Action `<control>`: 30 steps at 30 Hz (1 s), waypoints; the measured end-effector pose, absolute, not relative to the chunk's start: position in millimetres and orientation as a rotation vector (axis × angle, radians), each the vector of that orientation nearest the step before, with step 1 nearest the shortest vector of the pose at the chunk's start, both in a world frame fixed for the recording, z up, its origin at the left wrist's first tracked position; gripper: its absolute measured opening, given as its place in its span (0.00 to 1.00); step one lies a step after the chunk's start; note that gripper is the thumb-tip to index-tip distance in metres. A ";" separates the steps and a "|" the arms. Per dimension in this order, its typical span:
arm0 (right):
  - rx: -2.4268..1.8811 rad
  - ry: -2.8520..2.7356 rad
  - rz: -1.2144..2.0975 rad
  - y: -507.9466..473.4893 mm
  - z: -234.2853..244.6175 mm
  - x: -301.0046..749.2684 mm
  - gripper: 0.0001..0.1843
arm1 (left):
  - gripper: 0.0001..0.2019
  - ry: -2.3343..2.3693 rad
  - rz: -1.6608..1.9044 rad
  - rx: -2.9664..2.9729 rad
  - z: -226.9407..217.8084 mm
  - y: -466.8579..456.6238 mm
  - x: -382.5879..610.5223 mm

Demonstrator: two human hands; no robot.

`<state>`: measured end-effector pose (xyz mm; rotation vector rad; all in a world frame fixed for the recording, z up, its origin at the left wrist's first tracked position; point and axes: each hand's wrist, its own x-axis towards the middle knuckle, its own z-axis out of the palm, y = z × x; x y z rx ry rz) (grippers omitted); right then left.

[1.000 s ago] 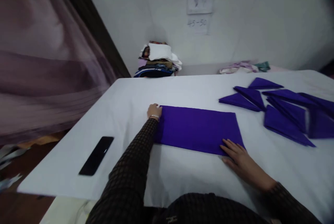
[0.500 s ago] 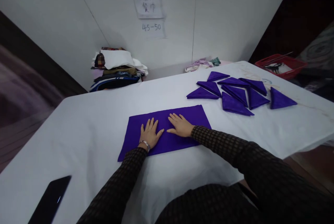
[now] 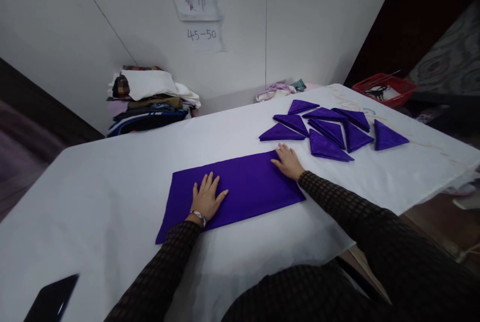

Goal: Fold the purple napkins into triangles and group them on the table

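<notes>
A purple cloth napkin, folded into a long rectangle, lies flat on the white-covered table in front of me. My left hand rests palm down on its left half, fingers spread, with a bracelet at the wrist. At the far right corner of the napkin, my right hand lies with its fingers stretched out, fingertips by the edge. Neither hand grips the fabric. Several purple napkins folded into triangles sit grouped beyond my right hand.
A pile of folded clothes stands at the back left against the wall. More crumpled cloth lies at the back edge. A red basket with dark-handled scissors is at the far right. A black phone-like slab lies front left.
My right hand has slid right across the napkin to its far right corner. My left hand stays on the left half. The whole view has shifted slightly.
</notes>
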<state>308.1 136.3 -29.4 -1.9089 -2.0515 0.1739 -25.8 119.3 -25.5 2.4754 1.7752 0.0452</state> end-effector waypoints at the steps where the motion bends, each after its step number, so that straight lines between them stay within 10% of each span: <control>1: -1.948 -1.974 0.157 141.4 -28.1 316.6 0.25 | 0.30 1.758 0.044 2.473 -23.2 117.0 -24.3; 30: -1.898 -1.718 0.201 165.0 -39.4 326.5 0.09 | 0.30 1.249 0.097 2.542 -19.8 50.2 34.0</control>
